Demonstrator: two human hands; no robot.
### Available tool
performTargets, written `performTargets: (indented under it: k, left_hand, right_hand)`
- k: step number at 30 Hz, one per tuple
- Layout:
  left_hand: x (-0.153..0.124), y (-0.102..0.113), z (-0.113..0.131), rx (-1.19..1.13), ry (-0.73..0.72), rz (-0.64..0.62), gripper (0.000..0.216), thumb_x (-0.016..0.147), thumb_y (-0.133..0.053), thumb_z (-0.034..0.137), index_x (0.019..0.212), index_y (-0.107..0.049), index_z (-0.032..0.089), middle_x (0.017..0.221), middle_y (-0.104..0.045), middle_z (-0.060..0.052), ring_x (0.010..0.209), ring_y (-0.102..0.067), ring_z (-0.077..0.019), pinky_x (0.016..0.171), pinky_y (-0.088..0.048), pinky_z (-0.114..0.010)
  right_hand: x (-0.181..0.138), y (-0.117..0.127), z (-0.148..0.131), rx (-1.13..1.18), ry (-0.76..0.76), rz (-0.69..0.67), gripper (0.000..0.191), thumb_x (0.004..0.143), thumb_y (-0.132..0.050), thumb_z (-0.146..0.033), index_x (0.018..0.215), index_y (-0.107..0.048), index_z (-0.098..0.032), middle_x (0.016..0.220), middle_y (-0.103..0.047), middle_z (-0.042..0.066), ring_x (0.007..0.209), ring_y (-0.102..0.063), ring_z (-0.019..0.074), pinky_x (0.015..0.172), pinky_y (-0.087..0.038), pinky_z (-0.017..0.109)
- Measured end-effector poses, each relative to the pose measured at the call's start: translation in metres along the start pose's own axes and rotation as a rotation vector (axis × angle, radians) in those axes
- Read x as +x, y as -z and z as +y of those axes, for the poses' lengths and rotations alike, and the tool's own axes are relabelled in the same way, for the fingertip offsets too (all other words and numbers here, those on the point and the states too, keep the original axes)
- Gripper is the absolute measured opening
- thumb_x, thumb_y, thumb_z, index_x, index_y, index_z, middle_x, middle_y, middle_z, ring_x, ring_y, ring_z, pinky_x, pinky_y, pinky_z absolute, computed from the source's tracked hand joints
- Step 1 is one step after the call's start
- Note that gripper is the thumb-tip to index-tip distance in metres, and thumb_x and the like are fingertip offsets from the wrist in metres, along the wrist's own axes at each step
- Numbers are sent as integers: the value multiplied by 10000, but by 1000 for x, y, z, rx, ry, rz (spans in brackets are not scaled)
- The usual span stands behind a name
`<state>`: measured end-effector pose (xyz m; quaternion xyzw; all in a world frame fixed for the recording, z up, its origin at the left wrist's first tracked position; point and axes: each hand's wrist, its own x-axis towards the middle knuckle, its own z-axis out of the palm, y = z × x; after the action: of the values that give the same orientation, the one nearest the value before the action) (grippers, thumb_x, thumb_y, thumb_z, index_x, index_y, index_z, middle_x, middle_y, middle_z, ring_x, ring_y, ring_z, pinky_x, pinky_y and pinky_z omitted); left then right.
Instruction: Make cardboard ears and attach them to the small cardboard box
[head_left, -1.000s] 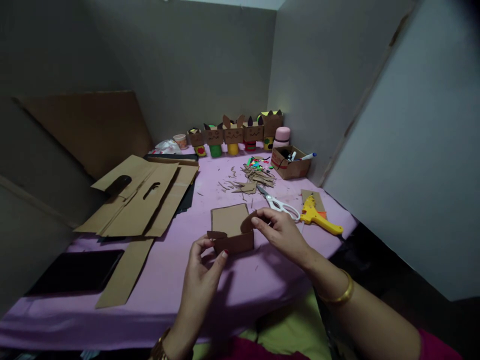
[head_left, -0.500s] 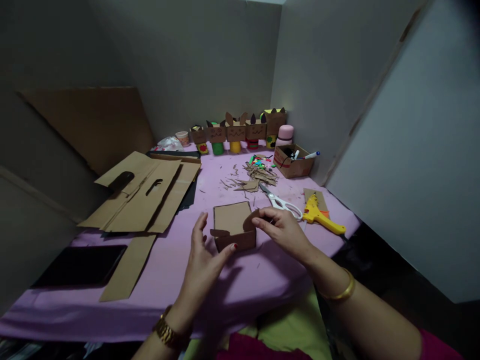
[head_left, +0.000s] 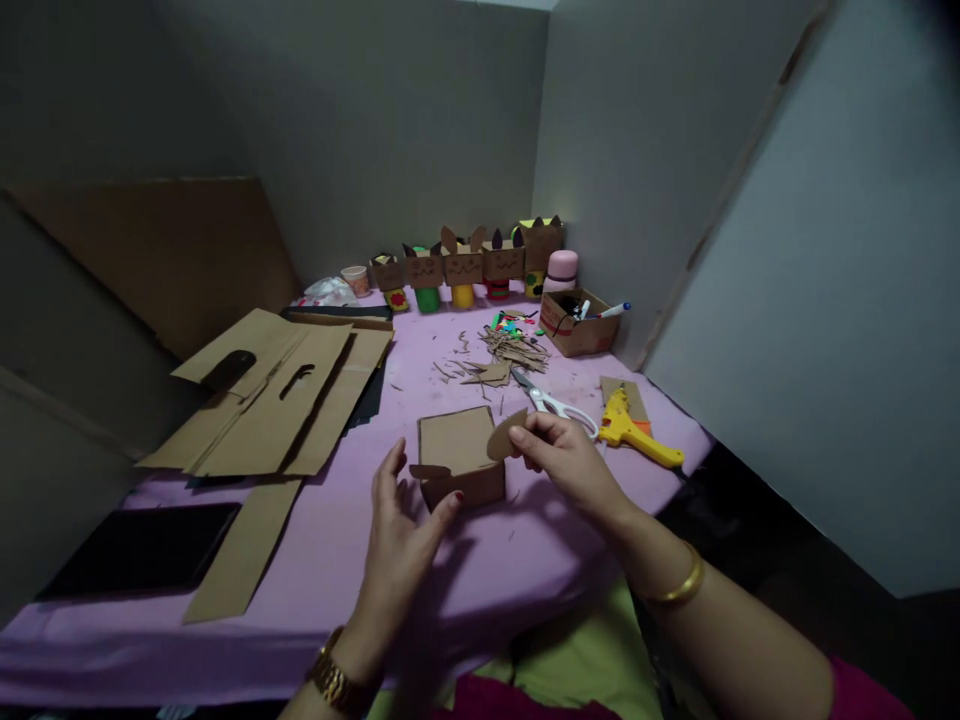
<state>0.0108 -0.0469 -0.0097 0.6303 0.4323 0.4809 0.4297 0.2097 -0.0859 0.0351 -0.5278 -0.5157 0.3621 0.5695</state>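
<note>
A small cardboard box (head_left: pixel 454 436) stands on the purple-covered table in front of me. One rounded cardboard ear (head_left: pixel 430 470) lies along its near left edge. Between thumb and fingers of my right hand (head_left: pixel 559 455) is another leaf-shaped cardboard ear (head_left: pixel 504 437), tilted over the box's near right corner. My left hand (head_left: pixel 401 530) is open at the box's left front, fingers spread; whether its thumb touches the front wall I cannot tell. Just beyond my right hand lie white-handled scissors (head_left: pixel 556 403) and a yellow glue gun (head_left: pixel 637 437).
Flat cardboard sheets (head_left: pixel 255 400) and a black tablet-like slab (head_left: pixel 142 548) lie at left. Cardboard scraps (head_left: pixel 514 350) are scattered beyond the box. Several cardboard animal figures (head_left: pixel 463 268) line the back, near a pen box (head_left: pixel 577 325) and a pink bottle (head_left: pixel 562 266).
My right hand has drawn the ear slightly up and turned it more face-on, off the box's edge. My left hand stays spread beside the box. The whole view has shifted a little.
</note>
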Motion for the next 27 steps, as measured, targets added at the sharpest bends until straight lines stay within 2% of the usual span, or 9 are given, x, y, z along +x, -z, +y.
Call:
performTargets:
  k: [3,6,8,14,16,19,22,24,27]
  left_hand:
    - [-14,4,5,74,-50,122,365,774,-664,377,1071,-505,236,1120,-511,-59,1013,-521,-223,874,-462,-364]
    - [-27,3,18,66,-67,35,129,839,-592,350,869,-555,230,883,-543,-10,826,-536,-184,719,-461,-287]
    - [-32,0,26,61,-76,-14,98,861,-565,314,818,-563,227,836,-542,1,809,-535,-174,706,-440,-267]
    - [-33,-3,26,88,-7,-80,62,871,-551,295,876,-543,234,808,-547,8,716,-536,-169,626,-441,-263]
    - [-33,-4,23,199,-73,-163,50,876,-542,269,887,-560,224,842,-579,-15,763,-564,-187,663,-457,-286]
    - [-34,-10,23,398,-241,-372,94,885,-515,204,925,-600,193,952,-632,-70,920,-588,-221,791,-467,-333]
    - [-34,-25,26,589,-352,-558,207,885,-494,156,1057,-610,173,1046,-649,-99,978,-586,-234,852,-478,-359]
    - [-32,-37,27,697,-363,-596,283,864,-524,150,1135,-602,170,1070,-647,-114,975,-583,-261,852,-490,-398]
    - [-30,-50,24,760,-340,-577,291,851,-524,137,1122,-630,140,1000,-652,-145,910,-585,-301,795,-504,-456]
  right_hand:
    - [-3,3,-3,86,-62,-30,314,803,-603,-463,669,-536,-187,570,-492,-50,467,-399,79,464,-311,217]
    - [-10,3,-9,147,-107,-105,310,773,-653,-444,654,-558,-174,567,-510,-47,476,-408,73,468,-308,214]
    - [-15,2,-12,185,-135,-162,310,764,-674,-436,648,-570,-168,585,-539,-39,489,-420,71,480,-318,214]
    - [-18,1,-6,213,-161,-152,314,744,-699,-439,631,-577,-173,578,-573,-36,486,-440,75,469,-321,211]
    - [-15,3,1,238,-175,-99,333,726,-705,-462,626,-571,-174,558,-572,-40,467,-432,71,453,-313,206]
    - [-11,9,13,252,-199,-13,356,718,-690,-502,655,-572,-172,540,-575,-46,436,-411,61,437,-300,197]
    - [-9,17,25,234,-216,53,348,710,-709,-482,655,-581,-163,536,-587,-44,436,-408,56,439,-290,192]
    - [-11,19,31,224,-224,73,337,711,-718,-464,653,-589,-159,537,-586,-44,443,-412,56,443,-289,193]
    - [-14,20,35,228,-249,80,323,721,-712,-456,672,-595,-159,545,-581,-47,434,-405,56,432,-276,198]
